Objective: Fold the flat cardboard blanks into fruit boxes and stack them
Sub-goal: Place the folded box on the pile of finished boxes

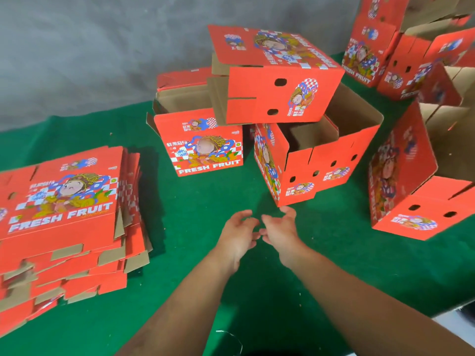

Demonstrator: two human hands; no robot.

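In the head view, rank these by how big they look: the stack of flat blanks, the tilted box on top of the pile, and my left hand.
1. Stack of flat blanks, largest, though nearness to the camera inflates it.
2. Tilted box, clearly smaller in the picture, but farther off.
3. Left hand, smallest by far.

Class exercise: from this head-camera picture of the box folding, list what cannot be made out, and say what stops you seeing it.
Head view:
- Pile of flat blanks: the count; cut off by the left edge.
- Tilted top box: what it rests on, hidden beneath it.
- Right-hand boxes: prints blurred, cut off by the right edge.
- Left hand and right hand: palms turned away.
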